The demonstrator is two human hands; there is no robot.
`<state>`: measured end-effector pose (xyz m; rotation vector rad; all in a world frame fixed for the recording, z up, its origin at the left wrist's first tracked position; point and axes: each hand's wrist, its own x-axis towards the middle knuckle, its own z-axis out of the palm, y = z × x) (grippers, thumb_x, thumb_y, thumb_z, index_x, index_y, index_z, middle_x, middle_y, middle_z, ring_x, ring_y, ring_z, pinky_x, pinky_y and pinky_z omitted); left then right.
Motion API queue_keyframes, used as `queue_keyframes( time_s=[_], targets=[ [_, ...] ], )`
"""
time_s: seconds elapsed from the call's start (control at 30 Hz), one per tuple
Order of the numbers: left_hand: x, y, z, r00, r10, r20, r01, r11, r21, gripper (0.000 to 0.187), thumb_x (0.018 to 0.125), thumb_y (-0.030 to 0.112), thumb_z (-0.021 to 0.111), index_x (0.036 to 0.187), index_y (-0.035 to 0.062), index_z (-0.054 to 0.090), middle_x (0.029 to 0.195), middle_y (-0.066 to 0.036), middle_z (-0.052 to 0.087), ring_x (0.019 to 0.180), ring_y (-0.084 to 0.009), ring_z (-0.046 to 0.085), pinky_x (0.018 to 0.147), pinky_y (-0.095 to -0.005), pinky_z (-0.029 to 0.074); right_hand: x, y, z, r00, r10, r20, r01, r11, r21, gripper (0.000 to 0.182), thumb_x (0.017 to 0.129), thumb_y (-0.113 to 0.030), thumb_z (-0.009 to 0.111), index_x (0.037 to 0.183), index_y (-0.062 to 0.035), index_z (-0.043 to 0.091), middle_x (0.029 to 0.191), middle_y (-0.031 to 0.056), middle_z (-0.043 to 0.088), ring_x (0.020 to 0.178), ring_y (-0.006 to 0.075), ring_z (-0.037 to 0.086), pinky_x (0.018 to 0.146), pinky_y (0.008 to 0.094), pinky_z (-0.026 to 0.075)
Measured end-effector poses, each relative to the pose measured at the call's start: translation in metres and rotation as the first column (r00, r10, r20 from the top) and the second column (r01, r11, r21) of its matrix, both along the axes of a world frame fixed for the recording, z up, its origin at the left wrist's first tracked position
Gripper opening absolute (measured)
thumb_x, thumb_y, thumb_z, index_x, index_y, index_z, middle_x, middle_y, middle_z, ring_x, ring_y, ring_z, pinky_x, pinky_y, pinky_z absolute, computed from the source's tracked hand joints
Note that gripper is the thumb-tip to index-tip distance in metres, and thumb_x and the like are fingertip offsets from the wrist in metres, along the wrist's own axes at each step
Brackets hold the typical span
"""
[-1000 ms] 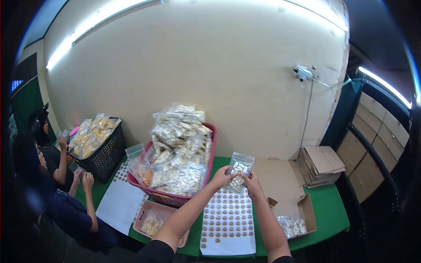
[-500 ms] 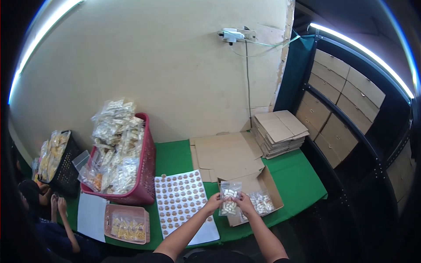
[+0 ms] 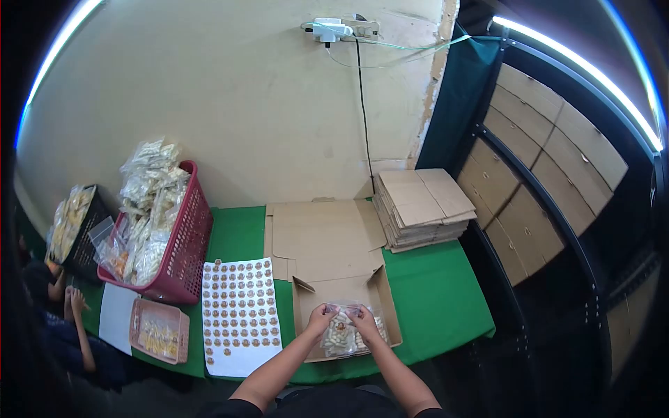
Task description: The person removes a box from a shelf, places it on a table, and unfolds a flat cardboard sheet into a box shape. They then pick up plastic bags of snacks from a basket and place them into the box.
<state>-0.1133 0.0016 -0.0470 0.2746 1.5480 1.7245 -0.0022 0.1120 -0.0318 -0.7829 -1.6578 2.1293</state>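
My left hand and my right hand both pinch the top edge of a clear plastic bag filled with white, capsule-shaped pieces. A small brownish round mark shows on its front. The bag hangs over the left part of an open cardboard box. To the right of it, more filled bags lie inside the box, partly covered by my right hand and forearm. Left of the box lies a white sheet of round brown stickers, with gaps in its lower rows.
A pink basket heaped with filled bags and a small pink tray stand at left. Behind the box are flat cardboard and a stack of folded cardboard. Another person's hands show at far left. Boxes fill a rack.
Both hands have moved the bag from the box's front left edge to over its inside, lower down. The view has turned to the right, so things sit further left.
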Motion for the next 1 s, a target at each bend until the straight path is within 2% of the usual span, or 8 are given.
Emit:
queue_keyframes(
  time_s=[0.07, 0.37, 0.43, 0.53, 0.77, 0.83, 0.97, 1.0],
  targets=[
    [0.017, 0.012, 0.014, 0.996, 0.078, -0.043, -0.076, 0.996, 0.038, 0.019, 0.082, 0.017, 0.066, 0.093, 0.0023, 0.060, 0.083, -0.003, 0.062, 0.075, -0.0099, 0.056, 0.069, -0.0244, 0.045, -0.005, 0.015, -0.007, 0.994, -0.098, -0.047, 0.099, 0.995, 0.007, 0.014, 0.083, -0.010, 0.063, 0.094, -0.0028, 0.059, 0.083, 0.0033, 0.062, 0.077, 0.0095, 0.057, 0.068, 0.0238, 0.044],
    [0.045, 0.035, 0.018, 0.941, 0.313, -0.127, -0.323, 0.944, -0.067, 0.019, 0.081, 0.016, 0.067, 0.089, -0.0011, 0.065, 0.080, -0.006, 0.065, 0.073, -0.0117, 0.059, 0.067, -0.0257, 0.047, -0.002, 0.045, -0.005, 0.994, 0.108, -0.014, -0.106, 0.989, 0.102, 0.008, 0.082, -0.008, 0.064, 0.084, -0.0011, 0.061, 0.075, 0.0037, 0.062, 0.069, 0.0088, 0.057, 0.062, 0.0220, 0.044],
    [0.036, 0.028, 0.015, 0.909, 0.143, -0.392, -0.243, 0.944, -0.221, 0.021, 0.083, 0.019, 0.064, 0.091, -0.0012, 0.066, 0.077, -0.007, 0.066, 0.069, -0.0106, 0.059, 0.064, -0.0255, 0.047, -0.002, 0.053, -0.020, 0.989, 0.149, -0.003, -0.146, 0.971, 0.187, 0.009, 0.083, -0.009, 0.063, 0.083, -0.0004, 0.062, 0.074, 0.0043, 0.063, 0.068, 0.0096, 0.059, 0.061, 0.0226, 0.046],
    [0.025, 0.015, 0.005, 0.903, -0.005, -0.430, -0.175, 0.909, -0.378, 0.024, 0.085, 0.021, 0.061, 0.094, -0.0008, 0.066, 0.077, -0.007, 0.066, 0.068, -0.0101, 0.059, 0.063, -0.0254, 0.047, -0.002, 0.058, -0.022, 0.975, 0.222, 0.024, -0.224, 0.969, 0.101, 0.011, 0.083, -0.011, 0.062, 0.085, 0.0000, 0.064, 0.076, 0.0063, 0.066, 0.070, 0.0113, 0.061, 0.062, 0.0250, 0.049],
    [0.036, 0.005, 0.005, 0.985, 0.103, -0.142, -0.128, 0.976, -0.178, 0.026, 0.088, 0.024, 0.058, 0.090, 0.0003, 0.068, 0.071, -0.007, 0.066, 0.062, -0.0100, 0.058, 0.058, -0.0253, 0.045, 0.013, 0.072, -0.028, 0.953, 0.272, 0.137, -0.297, 0.927, 0.228, 0.011, 0.084, -0.010, 0.061, 0.085, 0.0008, 0.065, 0.073, 0.0052, 0.066, 0.065, 0.0093, 0.059, 0.060, 0.0237, 0.048],
    [0.032, 0.003, -0.001, 0.993, 0.096, -0.075, -0.107, 0.981, -0.162, 0.025, 0.089, 0.024, 0.056, 0.091, 0.0013, 0.068, 0.073, -0.006, 0.066, 0.062, -0.0105, 0.058, 0.058, -0.0248, 0.046, 0.012, 0.069, -0.027, 0.961, 0.272, 0.043, -0.275, 0.957, 0.091, 0.011, 0.083, -0.010, 0.062, 0.083, 0.0010, 0.065, 0.073, 0.0049, 0.066, 0.062, 0.0084, 0.058, 0.057, 0.0231, 0.047],
    [0.016, -0.002, -0.034, 0.974, 0.048, -0.220, -0.106, 0.960, -0.260, 0.025, 0.089, 0.023, 0.055, 0.095, 0.0018, 0.067, 0.081, -0.006, 0.067, 0.063, -0.0117, 0.059, 0.060, -0.0252, 0.048, -0.002, 0.067, -0.018, 0.965, 0.253, 0.074, -0.252, 0.968, -0.018, 0.013, 0.080, -0.012, 0.065, 0.087, -0.0006, 0.063, 0.080, 0.0065, 0.066, 0.071, 0.0118, 0.059, 0.061, 0.0252, 0.047],
    [0.018, -0.002, -0.037, 0.955, 0.084, -0.284, -0.165, 0.946, -0.277, 0.026, 0.090, 0.025, 0.054, 0.095, 0.0021, 0.067, 0.082, -0.006, 0.066, 0.063, -0.0120, 0.059, 0.060, -0.0256, 0.049, 0.000, 0.057, 0.002, 0.992, 0.079, 0.094, -0.108, 0.926, 0.362, 0.018, 0.080, -0.014, 0.066, 0.092, -0.0011, 0.062, 0.084, 0.0072, 0.064, 0.076, 0.0144, 0.060, 0.064, 0.0274, 0.048]
  ],
)
